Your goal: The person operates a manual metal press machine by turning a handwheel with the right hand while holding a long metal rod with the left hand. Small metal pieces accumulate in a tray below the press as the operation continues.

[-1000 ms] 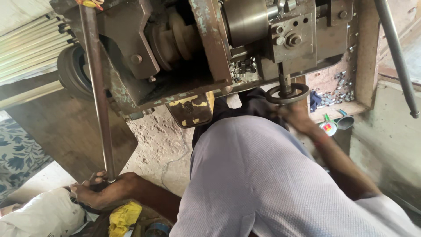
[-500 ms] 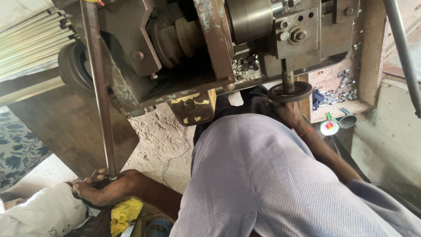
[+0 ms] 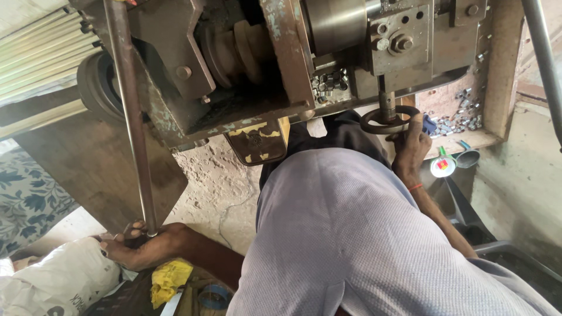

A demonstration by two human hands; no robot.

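My left hand point(image 3: 143, 246) grips the lower end of a long steel rod point(image 3: 130, 117) that runs up into the left side of an old metal lathe-like machine point(image 3: 246, 76). My right hand point(image 3: 410, 146) holds a dark round handwheel point(image 3: 387, 121) under the machine's tool block point(image 3: 404, 41). My grey shirt fills the lower middle of the view and hides my forearms near the body.
A white sack point(image 3: 55, 281) and a yellow cloth point(image 3: 170, 278) lie by my left hand. Small metal nuts point(image 3: 459, 120) lie on a tray at right, beside a small tin point(image 3: 443, 165) and funnel point(image 3: 468, 157). A pulley point(image 3: 93, 82) and stacked rods point(image 3: 35, 52) sit left.
My left hand has slid slightly along the rod's lower end. My right hand stays on the handwheel, which sits a little lower in view as my head shifts.
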